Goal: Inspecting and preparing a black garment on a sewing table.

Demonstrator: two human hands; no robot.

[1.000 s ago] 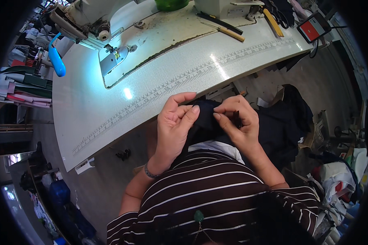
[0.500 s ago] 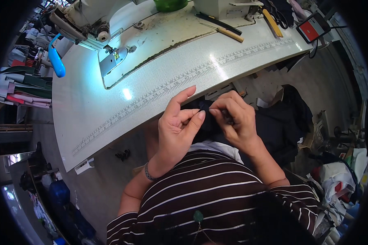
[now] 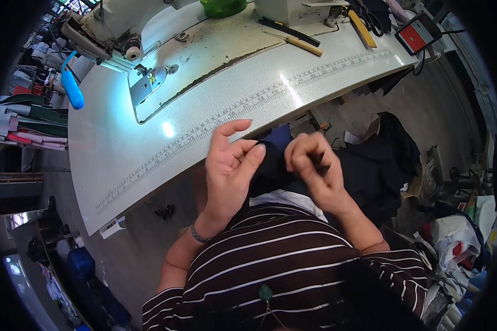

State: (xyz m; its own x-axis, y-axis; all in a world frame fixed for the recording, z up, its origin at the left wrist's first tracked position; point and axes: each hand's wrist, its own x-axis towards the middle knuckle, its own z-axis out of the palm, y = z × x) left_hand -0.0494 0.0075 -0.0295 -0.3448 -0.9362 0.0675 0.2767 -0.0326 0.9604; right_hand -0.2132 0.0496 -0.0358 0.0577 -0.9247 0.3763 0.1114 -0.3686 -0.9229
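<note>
My left hand pinches the edge of a dark piece of fabric between thumb and fingertips, with its index finger raised and bent. The fabric hangs down over my lap, and a dark blue part shows behind it. A short way to the right, my right hand is closed, its fingers curled in toward the thumb and slightly blurred. Whatever those fingers hold is hidden or too small to name. Both hands are in front of the table's near edge.
A sewing machine with a lit needle area stands on the white table, which has a printed ruler scale. An awl, a yellow-handled cutter and a red-and-black box lie farther back. Dark cloth is heaped at right.
My right hand has drawn slightly away from the left, widening the gap between them. The left hand has shifted a little left, still pinching the fabric. More dark blue cloth shows between them.
</note>
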